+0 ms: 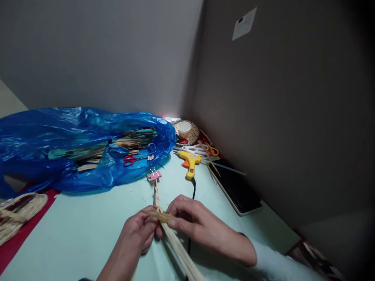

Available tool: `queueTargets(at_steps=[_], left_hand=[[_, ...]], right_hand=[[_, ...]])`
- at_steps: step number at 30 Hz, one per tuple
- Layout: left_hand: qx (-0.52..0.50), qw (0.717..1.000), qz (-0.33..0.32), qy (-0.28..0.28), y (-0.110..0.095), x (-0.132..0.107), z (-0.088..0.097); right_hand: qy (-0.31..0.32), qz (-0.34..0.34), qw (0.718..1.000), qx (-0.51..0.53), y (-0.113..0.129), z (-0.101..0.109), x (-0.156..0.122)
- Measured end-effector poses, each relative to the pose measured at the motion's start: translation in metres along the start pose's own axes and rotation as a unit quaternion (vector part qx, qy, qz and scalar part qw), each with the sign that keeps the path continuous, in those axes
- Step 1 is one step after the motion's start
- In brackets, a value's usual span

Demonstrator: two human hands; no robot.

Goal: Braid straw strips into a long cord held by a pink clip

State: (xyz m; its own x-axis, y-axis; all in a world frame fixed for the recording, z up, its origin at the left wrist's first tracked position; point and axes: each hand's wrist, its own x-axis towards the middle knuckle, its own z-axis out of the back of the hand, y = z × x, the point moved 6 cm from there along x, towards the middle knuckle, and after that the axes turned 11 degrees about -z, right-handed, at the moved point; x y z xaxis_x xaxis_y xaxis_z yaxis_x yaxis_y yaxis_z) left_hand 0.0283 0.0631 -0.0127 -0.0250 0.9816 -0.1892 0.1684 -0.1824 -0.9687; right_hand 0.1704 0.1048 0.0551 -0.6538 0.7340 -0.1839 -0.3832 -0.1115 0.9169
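A pale braid of dried plant fibre (156,194) runs down from a pink binder clip (155,175) that grips its far end. At the braid's lower end, my left hand (143,228) is closed around the strands. Between its fingertips and those of my right hand (193,216) stretches a flat brownish strip of dried leaf (162,216), which lies across the braid. The right thumb and fingers pinch the strip's right end. Long loose strands (181,251) trail from under the hands toward the lower edge.
Behind the clip lies a blue plastic bag (96,177) with dried leaf strips (134,140) and red-handled scissors (129,160). A yellow glue gun (190,160), a black tablet-like slab (237,187) and a white cup (184,128) sit to the right. A woven piece (25,212) rests at left.
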Motion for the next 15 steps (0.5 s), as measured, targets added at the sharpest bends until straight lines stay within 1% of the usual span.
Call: queueTargets(at_steps=[3, 8, 10, 13, 15], left_hand=[[0.005, 1.0, -0.004, -0.024, 0.0, -0.001, 0.002], [0.077, 0.995, -0.029, -0.049, -0.011, -0.002, 0.004], [0.105, 0.993, -0.035, -0.049, -0.013, -0.002, 0.005], [0.132, 0.99, -0.023, -0.05, -0.015, -0.004, 0.005], [0.151, 0.987, -0.023, -0.057, -0.017, -0.005, 0.004]], right_hand=[[-0.023, 0.007, 0.999, -0.04, -0.005, -0.011, 0.003], [0.016, -0.017, 0.999, -0.025, 0.002, -0.013, -0.007], [0.017, -0.01, 0.999, -0.033, 0.006, -0.01, -0.012], [-0.032, -0.003, 0.998, -0.053, 0.009, -0.001, -0.017], [-0.062, -0.022, 0.997, -0.038, 0.007, 0.004, -0.016]])
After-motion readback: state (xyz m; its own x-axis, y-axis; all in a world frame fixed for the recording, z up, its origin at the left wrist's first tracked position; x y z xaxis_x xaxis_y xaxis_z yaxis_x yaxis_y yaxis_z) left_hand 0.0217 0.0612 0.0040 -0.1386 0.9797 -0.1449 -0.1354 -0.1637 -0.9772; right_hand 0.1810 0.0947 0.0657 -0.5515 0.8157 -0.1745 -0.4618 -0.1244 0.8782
